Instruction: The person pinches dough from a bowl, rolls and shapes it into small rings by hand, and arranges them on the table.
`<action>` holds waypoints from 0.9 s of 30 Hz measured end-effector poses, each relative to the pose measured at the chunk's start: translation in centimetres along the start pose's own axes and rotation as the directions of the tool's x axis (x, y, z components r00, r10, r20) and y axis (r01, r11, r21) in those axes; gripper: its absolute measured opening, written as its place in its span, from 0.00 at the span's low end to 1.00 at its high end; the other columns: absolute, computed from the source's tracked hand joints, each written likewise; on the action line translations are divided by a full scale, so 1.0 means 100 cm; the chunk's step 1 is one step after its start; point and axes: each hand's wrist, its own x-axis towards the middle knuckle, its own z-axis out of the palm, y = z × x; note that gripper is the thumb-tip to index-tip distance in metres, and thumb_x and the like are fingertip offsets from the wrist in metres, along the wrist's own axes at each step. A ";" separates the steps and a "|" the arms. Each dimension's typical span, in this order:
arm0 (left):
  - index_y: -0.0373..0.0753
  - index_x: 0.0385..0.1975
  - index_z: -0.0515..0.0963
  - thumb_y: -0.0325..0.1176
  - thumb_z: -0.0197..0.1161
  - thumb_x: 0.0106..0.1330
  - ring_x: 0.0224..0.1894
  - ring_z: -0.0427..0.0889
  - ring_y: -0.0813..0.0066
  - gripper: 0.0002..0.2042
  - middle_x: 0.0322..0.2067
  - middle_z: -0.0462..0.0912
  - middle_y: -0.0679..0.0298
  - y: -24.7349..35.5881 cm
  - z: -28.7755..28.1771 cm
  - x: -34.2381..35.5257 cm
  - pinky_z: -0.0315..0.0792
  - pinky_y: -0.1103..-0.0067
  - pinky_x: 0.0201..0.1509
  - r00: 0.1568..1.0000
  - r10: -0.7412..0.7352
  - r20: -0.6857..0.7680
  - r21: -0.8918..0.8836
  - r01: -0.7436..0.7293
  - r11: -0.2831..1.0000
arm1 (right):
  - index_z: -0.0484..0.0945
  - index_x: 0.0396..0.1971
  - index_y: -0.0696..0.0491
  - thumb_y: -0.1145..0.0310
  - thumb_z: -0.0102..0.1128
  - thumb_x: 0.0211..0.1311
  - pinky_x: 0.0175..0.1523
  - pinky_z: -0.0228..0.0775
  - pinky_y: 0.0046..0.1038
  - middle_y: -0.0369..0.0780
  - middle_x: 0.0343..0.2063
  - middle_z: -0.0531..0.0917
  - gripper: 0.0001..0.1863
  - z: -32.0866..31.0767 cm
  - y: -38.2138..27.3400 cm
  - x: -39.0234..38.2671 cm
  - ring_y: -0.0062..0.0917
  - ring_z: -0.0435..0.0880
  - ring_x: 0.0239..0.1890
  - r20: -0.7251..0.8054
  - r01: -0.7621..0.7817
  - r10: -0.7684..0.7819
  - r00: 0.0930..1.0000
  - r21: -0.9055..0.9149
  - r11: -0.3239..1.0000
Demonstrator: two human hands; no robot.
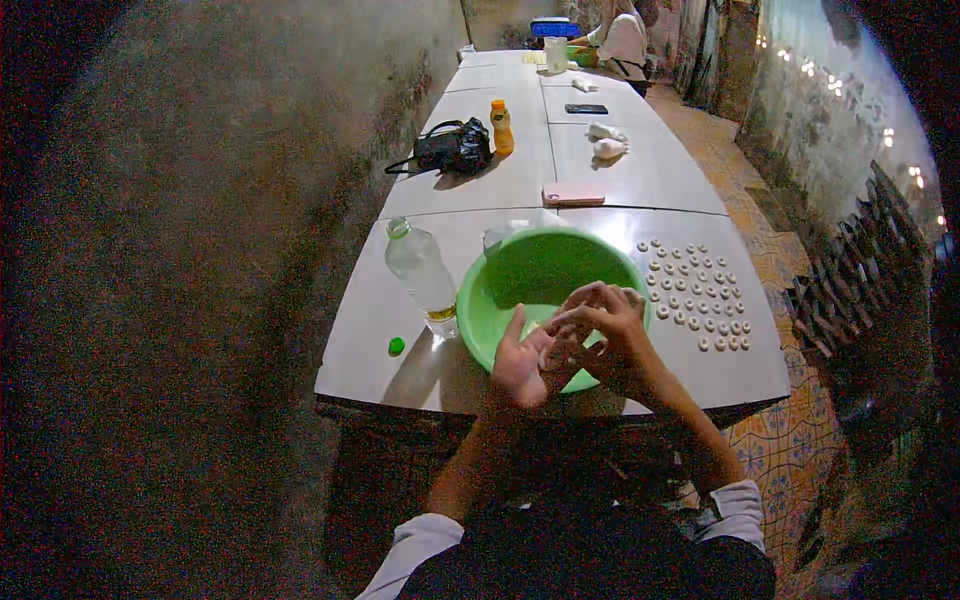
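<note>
Over the near rim of a green basin [474,330], my two hands come together. My left hand [522,368] is palm up, thumb stretched out and apart, its other fingers partly covered by the right hand. A small pale, ring-like patch shows at its palm, too blurred to name surely. Bent fingers of my right hand [612,325] press close over the left fingers; what they pinch, if anything, is hidden. Right of the basin, several small pale dough rings [681,286] lie in rough rows on the white table.
Left of the basin stand a clear bottle [420,270] and a green cap [396,346]. Beyond are a pink phone [573,194], black bag [452,148], orange bottle [501,128], white bundles [607,142] and dark phone [586,109]. A person [622,42] works at the far end.
</note>
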 end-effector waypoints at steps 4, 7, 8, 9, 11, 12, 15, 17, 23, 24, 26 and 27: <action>0.34 0.62 0.51 0.57 0.36 0.65 0.62 0.59 0.60 0.34 0.61 0.58 0.54 -0.009 0.015 0.001 0.62 0.64 0.60 0.989 0.145 -0.027 0.125 -0.141 0.982 | 0.79 0.29 0.40 0.65 0.68 0.31 0.54 0.50 0.42 0.33 0.41 0.74 0.17 -0.003 -0.002 -0.012 0.30 0.71 0.48 0.022 0.079 -0.078 0.997 -0.035 0.996; 0.34 0.63 0.48 0.58 0.34 0.65 0.65 0.52 0.59 0.35 0.64 0.50 0.54 -0.006 -0.001 0.004 0.56 0.63 0.64 0.982 0.112 0.154 -0.012 -0.112 0.994 | 0.79 0.29 0.39 0.66 0.66 0.34 0.54 0.49 0.42 0.33 0.42 0.74 0.15 -0.001 -0.008 -0.016 0.31 0.70 0.50 0.066 0.094 -0.093 0.993 -0.018 0.995; 0.34 0.63 0.47 0.58 0.34 0.65 0.65 0.51 0.58 0.35 0.64 0.49 0.54 -0.004 -0.006 0.004 0.54 0.63 0.65 0.943 0.084 0.322 -0.120 -0.047 0.992 | 0.79 0.29 0.39 0.66 0.66 0.36 0.54 0.49 0.42 0.34 0.42 0.74 0.14 0.001 -0.009 -0.017 0.31 0.70 0.50 0.075 0.092 -0.090 0.993 -0.026 0.995; 0.34 0.63 0.48 0.58 0.33 0.66 0.63 0.57 0.62 0.35 0.63 0.53 0.56 -0.010 0.008 0.003 0.60 0.70 0.62 0.981 0.183 0.069 0.110 -0.190 0.976 | 0.78 0.29 0.39 0.66 0.64 0.36 0.54 0.50 0.42 0.34 0.42 0.74 0.13 0.003 -0.008 -0.017 0.31 0.70 0.49 0.095 0.094 -0.092 0.991 -0.023 0.995; 0.34 0.63 0.49 0.58 0.32 0.66 0.63 0.58 0.63 0.35 0.63 0.53 0.57 -0.015 0.015 0.005 0.61 0.71 0.61 0.978 0.203 0.041 0.159 -0.207 0.965 | 0.78 0.29 0.39 0.66 0.64 0.37 0.54 0.50 0.42 0.34 0.42 0.74 0.13 0.004 -0.007 -0.018 0.31 0.70 0.49 0.083 0.062 -0.059 0.995 -0.030 0.998; 0.34 0.63 0.49 0.59 0.31 0.65 0.63 0.58 0.64 0.35 0.63 0.54 0.57 -0.015 0.016 0.004 0.62 0.72 0.61 0.972 0.236 0.013 0.214 -0.233 0.949 | 0.78 0.29 0.39 0.66 0.64 0.37 0.54 0.50 0.42 0.34 0.43 0.73 0.13 0.006 -0.009 -0.019 0.30 0.69 0.49 0.073 0.040 -0.038 0.997 -0.027 0.999; 0.34 0.62 0.51 0.60 0.30 0.65 0.62 0.59 0.66 0.36 0.63 0.56 0.58 -0.013 0.015 0.001 0.60 0.73 0.62 0.967 0.256 0.015 0.322 -0.247 0.914 | 0.76 0.29 0.41 0.67 0.63 0.37 0.53 0.51 0.41 0.35 0.43 0.73 0.13 0.009 -0.014 -0.017 0.30 0.69 0.49 0.054 0.036 -0.032 0.998 -0.077 0.996; 0.34 0.62 0.52 0.60 0.30 0.65 0.62 0.59 0.66 0.36 0.62 0.56 0.58 -0.014 0.015 0.002 0.58 0.73 0.62 0.964 0.265 0.013 0.362 -0.252 0.897 | 0.76 0.30 0.42 0.67 0.63 0.37 0.53 0.51 0.41 0.35 0.43 0.73 0.14 0.010 -0.014 -0.016 0.30 0.69 0.49 0.055 0.025 -0.019 0.998 -0.112 0.993; 0.33 0.62 0.51 0.61 0.29 0.64 0.64 0.57 0.66 0.37 0.63 0.56 0.56 -0.015 0.015 0.001 0.53 0.72 0.65 0.953 0.301 0.030 0.327 -0.294 0.898 | 0.75 0.29 0.44 0.70 0.66 0.33 0.54 0.48 0.39 0.34 0.42 0.73 0.16 0.013 -0.015 -0.014 0.31 0.69 0.49 0.120 0.054 -0.049 0.992 -0.045 0.997; 0.32 0.62 0.50 0.61 0.30 0.64 0.64 0.56 0.65 0.37 0.63 0.55 0.56 -0.015 0.015 0.002 0.52 0.72 0.66 0.950 0.311 0.028 0.330 -0.303 0.894 | 0.75 0.29 0.44 0.70 0.66 0.33 0.54 0.49 0.39 0.34 0.42 0.73 0.16 0.014 -0.013 -0.015 0.31 0.69 0.49 0.111 0.056 -0.050 0.993 -0.047 0.997; 0.32 0.62 0.50 0.61 0.30 0.64 0.64 0.55 0.65 0.37 0.63 0.55 0.55 -0.015 0.015 0.002 0.51 0.72 0.66 0.947 0.321 0.026 0.332 -0.311 0.890 | 0.76 0.28 0.44 0.71 0.66 0.33 0.54 0.49 0.39 0.34 0.42 0.73 0.16 0.014 -0.013 -0.015 0.30 0.69 0.48 0.102 0.057 -0.051 0.993 -0.049 0.997; 0.32 0.62 0.50 0.60 0.30 0.65 0.65 0.55 0.64 0.37 0.63 0.54 0.55 -0.014 0.015 0.002 0.50 0.71 0.67 0.948 0.318 0.032 0.311 -0.312 0.898 | 0.76 0.29 0.43 0.70 0.65 0.34 0.54 0.48 0.41 0.35 0.43 0.73 0.15 0.012 -0.014 -0.014 0.30 0.69 0.50 0.077 0.060 -0.058 0.995 -0.022 0.998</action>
